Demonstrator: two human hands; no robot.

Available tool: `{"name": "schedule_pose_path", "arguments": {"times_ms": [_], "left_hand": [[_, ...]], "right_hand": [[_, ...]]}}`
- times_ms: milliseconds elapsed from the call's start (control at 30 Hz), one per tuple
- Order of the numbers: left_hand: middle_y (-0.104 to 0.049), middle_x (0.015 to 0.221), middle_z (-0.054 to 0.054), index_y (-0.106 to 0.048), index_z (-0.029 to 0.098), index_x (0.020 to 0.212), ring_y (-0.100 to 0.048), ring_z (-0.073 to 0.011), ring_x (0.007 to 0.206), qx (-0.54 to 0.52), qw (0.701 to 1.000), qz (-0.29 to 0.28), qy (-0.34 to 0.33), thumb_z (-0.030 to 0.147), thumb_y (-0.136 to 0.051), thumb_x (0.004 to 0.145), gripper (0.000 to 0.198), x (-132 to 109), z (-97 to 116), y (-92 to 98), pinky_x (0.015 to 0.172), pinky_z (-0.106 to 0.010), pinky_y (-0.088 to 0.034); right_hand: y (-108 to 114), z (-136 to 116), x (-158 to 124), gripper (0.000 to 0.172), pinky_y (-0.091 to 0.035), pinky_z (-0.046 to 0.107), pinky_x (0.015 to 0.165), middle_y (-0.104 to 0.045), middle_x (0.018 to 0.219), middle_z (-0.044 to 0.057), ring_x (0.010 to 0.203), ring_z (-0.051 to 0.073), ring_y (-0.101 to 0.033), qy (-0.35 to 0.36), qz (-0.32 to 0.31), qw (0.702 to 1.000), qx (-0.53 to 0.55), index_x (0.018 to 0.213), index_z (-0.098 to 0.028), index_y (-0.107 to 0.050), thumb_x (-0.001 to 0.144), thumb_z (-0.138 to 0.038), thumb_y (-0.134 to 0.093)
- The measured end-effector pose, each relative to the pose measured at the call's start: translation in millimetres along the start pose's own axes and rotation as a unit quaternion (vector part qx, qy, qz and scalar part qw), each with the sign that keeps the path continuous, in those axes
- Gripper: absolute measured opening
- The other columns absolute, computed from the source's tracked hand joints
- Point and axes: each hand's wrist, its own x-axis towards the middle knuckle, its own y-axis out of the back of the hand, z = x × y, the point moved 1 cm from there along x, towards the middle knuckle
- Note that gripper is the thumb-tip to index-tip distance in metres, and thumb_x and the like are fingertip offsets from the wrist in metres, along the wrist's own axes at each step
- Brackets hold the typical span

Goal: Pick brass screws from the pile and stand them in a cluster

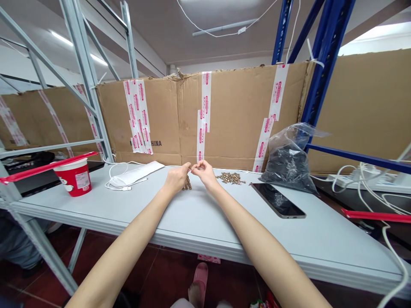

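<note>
Smooth pale-grey shelf (205, 218), brown cardboard wall (244, 115) taped behind. Left hand (176, 177) and right hand (205, 173) close together; whether clamped on anything, cannot tell. Shiny brassy heap (230, 178) rightward, knobbly brassy cluster (188, 184) beside left hand.

A taped cardboard partition (239, 115) backs the grey worktop (199, 218); fluorescent tubes (62, 38) light the ceiling (157, 30); dark red floor tiles (147, 273) lie below.

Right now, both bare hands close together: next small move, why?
Probably a slight fingertip adjustment by the bare right hand, with the bare left hand steady: both pinch close together near small, shiny, gold-coloured pieces; what they hold is too small to tell.
</note>
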Motion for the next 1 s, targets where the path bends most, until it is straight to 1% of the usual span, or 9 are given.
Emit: {"name": "schedule_pose_path", "arguments": {"times_ms": [133, 300, 500, 667, 767, 867, 1000], "left_hand": [[-0.061, 0.066, -0.005, -0.046, 0.014, 0.106, -0.059, -0.0181, 0.065, -0.003, 1.0, 0.009, 0.017, 0.026, -0.026, 0.091, 0.027, 0.6, 0.2, 2.0, 0.061, -0.026, -0.037], [-0.061, 0.066, -0.006, -0.046, 0.014, 0.105, -0.06, -0.0181, 0.066, -0.001, 0.999, 0.029, 0.02, 0.026, -0.027, 0.09, 0.027, 1.2, -1.8, 4.1, 0.062, -0.026, -0.036], [-0.06, 0.064, -0.006, -0.048, 0.013, 0.105, -0.059, -0.0181, 0.065, 0.02, 0.999, 0.039, 0.004, 0.022, -0.027, 0.089, 0.028, 0.6, -3.0, 5.3, 0.062, -0.026, -0.035], [-0.06, 0.064, -0.005, -0.049, 0.014, 0.103, -0.059, -0.0178, 0.065, 0.017, 0.999, 0.044, 0.014, 0.022, -0.027, 0.088, 0.027, 0.1, -2.5, 6.6, 0.061, -0.026, -0.034], [-0.061, 0.065, -0.005, -0.051, 0.016, 0.098, -0.058, -0.0174, 0.065, 0.016, 0.999, 0.044, 0.018, 0.021, -0.027, 0.088, 0.026, 0.1, -1.1, 9.9, 0.062, -0.026, -0.034], [-0.061, 0.066, -0.006, -0.052, 0.017, 0.089, -0.058, -0.0171, 0.066, 0.01, 0.999, 0.036, 0.023, 0.021, -0.027, 0.088, 0.025, 0.4, -0.2, 12.8, 0.062, -0.026, -0.033], [-0.06, 0.066, -0.005, -0.051, 0.018, 0.082, -0.057, -0.016, 0.063, 0.004, 0.999, 0.029, 0.024, 0.027, -0.025, 0.091, 0.029, 1.2, -0.8, 12.9, 0.059, -0.025, -0.031]], "right_hand": [[-4.0, -1.4, 1.4, 0.031, -0.045, 0.026, 0.069, -0.053, 0.063, -0.007, 0.061, 0.009, -0.053, 0.02, 0.012, 1.0, -0.017, 0.067, -0.022, -0.036, 0.052, -0.02, -0.062], [-7.4, -1.8, 2.0, 0.032, -0.045, 0.026, 0.068, -0.053, 0.062, -0.007, 0.06, 0.009, -0.054, 0.026, 0.017, 0.999, 0.01, 0.068, -0.022, -0.035, 0.052, -0.017, -0.061], [-10.0, 0.2, 0.8, 0.034, -0.045, 0.027, 0.068, -0.053, 0.059, -0.008, 0.06, 0.01, -0.055, 0.003, 0.027, 0.999, 0.038, 0.068, -0.022, -0.034, 0.052, -0.021, -0.064], [-12.7, -2.8, -2.2, 0.037, -0.046, 0.029, 0.069, -0.053, 0.058, -0.008, 0.058, 0.01, -0.055, -0.028, 0.03, 0.998, 0.055, 0.068, -0.023, -0.033, 0.05, -0.022, -0.066], [-15.1, -4.6, -4.9, 0.039, -0.047, 0.029, 0.069, -0.053, 0.058, -0.008, 0.058, 0.01, -0.055, -0.052, 0.028, 0.995, 0.074, 0.067, -0.023, -0.033, 0.048, -0.023, -0.067], [-16.6, -4.6, -7.0, 0.041, -0.048, 0.03, 0.069, -0.052, 0.057, -0.009, 0.058, 0.01, -0.055, -0.066, 0.023, 0.994, 0.079, 0.067, -0.023, -0.033, 0.047, -0.025, -0.069], [-14.7, -1.3, -6.0, 0.04, -0.047, 0.03, 0.068, -0.051, 0.056, -0.009, 0.058, 0.01, -0.055, -0.053, 0.019, 0.996, 0.062, 0.067, -0.023, -0.033, 0.049, -0.027, -0.069]]}}
